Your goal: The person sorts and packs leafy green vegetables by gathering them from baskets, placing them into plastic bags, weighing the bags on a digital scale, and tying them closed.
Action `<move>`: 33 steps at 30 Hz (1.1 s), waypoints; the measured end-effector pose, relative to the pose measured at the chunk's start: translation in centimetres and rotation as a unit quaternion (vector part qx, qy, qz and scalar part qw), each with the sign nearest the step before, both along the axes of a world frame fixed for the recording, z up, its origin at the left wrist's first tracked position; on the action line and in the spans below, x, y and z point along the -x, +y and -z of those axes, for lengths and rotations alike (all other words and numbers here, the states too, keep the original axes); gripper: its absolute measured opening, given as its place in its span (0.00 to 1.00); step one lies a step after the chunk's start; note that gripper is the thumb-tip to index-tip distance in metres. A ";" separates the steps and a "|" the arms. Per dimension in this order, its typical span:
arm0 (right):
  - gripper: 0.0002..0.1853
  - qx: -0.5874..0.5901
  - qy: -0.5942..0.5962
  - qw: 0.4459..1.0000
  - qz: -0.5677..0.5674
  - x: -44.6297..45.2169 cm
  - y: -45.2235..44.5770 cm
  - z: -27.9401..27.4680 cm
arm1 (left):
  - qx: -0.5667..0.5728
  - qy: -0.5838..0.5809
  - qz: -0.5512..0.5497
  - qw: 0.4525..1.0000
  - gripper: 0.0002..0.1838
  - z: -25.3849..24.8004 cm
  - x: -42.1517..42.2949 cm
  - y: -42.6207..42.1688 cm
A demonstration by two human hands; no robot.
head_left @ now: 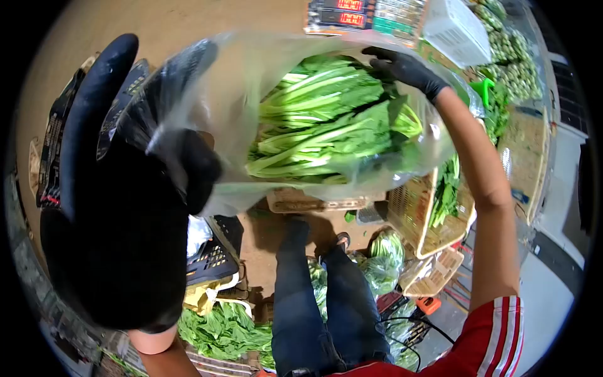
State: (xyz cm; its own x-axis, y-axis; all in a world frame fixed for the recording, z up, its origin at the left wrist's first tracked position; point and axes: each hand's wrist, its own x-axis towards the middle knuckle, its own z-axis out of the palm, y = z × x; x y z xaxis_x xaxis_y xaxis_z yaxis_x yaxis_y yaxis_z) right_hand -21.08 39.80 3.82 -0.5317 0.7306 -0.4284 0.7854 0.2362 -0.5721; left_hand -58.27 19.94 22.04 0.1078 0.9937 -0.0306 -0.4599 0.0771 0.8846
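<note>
A large clear plastic bag [226, 107] spreads open in front of me, with long-stemmed leafy greens [326, 119] lying in bundles inside. My left hand [119, 232], in a black glove, looms close to the camera at the left. One finger sticks up, while the thumb and other fingers have the bag's left side between them. My right hand [408, 70], also black-gloved, reaches to the bag's upper right part. Its fingers stretch out and lie apart over the edge of the greens. Whether they touch leaves or only the film, I cannot tell.
A digital scale display [342, 14] and a white box [456, 31] are at the top. A yellow crate [411, 210] with greens stands at right. More leafy greens [223, 330] lie below left, near a dark crate [213, 261]. Bagged vegetables [384, 257] sit by my legs.
</note>
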 end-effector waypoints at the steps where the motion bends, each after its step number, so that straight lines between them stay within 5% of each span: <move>1: 0.25 0.050 -0.014 0.999 -0.009 -3.4 0.3 -0.9 | 0.020 0.008 -0.017 1.000 0.41 -0.5 -0.3 0.0; 3: 0.27 -0.064 -0.259 0.954 -0.139 -12.6 -1.2 -1.5 | 0.054 -0.018 0.001 0.998 0.39 -1.9 0.2 0.8; 5: 0.29 -0.006 -0.219 0.973 -0.072 -22.6 -1.5 -6.4 | 0.071 -0.060 0.030 0.995 0.38 -3.3 1.1 1.4; 7: 0.32 -0.118 -0.368 0.919 -0.081 -20.2 -3.8 -15.9 | 0.074 -0.083 0.018 0.994 0.38 -4.3 1.4 1.1; 9: 0.35 -0.047 -0.275 0.960 0.027 -21.5 -5.5 -19.9 | 0.064 -0.072 0.020 0.995 0.36 -4.5 1.6 0.6; 10: 0.37 -0.123 -0.269 0.954 -0.055 -21.0 -7.0 -20.5 | 0.051 -0.075 0.038 0.995 0.35 -4.5 2.0 0.3; 11: 0.38 -0.201 -0.260 0.935 -0.134 -20.0 -8.6 -20.8 | 0.057 0.011 -0.087 0.994 0.31 -4.2 0.7 -0.5; 15: 0.35 -0.192 -0.247 0.945 -0.093 -19.8 -13.0 -17.5 | 0.089 0.026 -0.065 0.994 0.33 -1.1 -2.6 -5.1; 16: 0.32 -0.154 -0.271 0.949 -0.050 -19.7 -13.7 -16.4 | 0.085 0.116 -0.102 0.984 0.33 -0.9 -4.3 -5.8; 19: 0.28 -0.223 -0.253 0.938 -0.085 -19.7 -15.2 -15.0 | 0.109 0.073 -0.079 0.988 0.34 -0.5 -5.2 -7.0; 26: 0.19 -0.142 -0.060 0.984 -0.084 -15.0 -19.6 -17.4 | 0.015 0.257 -0.036 0.966 0.35 -0.5 -8.1 -7.7; 29: 0.16 -0.165 0.113 0.980 -0.022 -15.4 -22.1 -21.4 | 0.078 0.391 -0.028 0.916 0.28 -2.4 -8.3 -9.4; 31: 0.16 -0.139 0.244 0.952 0.123 -18.6 -24.9 -23.6 | 0.064 0.530 -0.039 0.844 0.25 -4.3 -9.6 -11.1; 33: 0.15 -0.124 0.274 0.907 0.293 -23.8 -28.8 -23.7 | -0.074 0.678 -0.051 0.730 0.24 -3.4 -7.0 -14.2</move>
State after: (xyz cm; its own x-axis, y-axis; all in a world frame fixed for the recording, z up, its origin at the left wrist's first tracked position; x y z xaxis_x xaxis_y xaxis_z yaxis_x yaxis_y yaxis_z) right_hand 2.70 10.98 27.53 -0.1036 0.9946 -0.0009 0.4306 0.0441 -0.9014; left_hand -51.27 5.69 25.46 0.0035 0.9977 0.0680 0.8487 -0.0389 0.5275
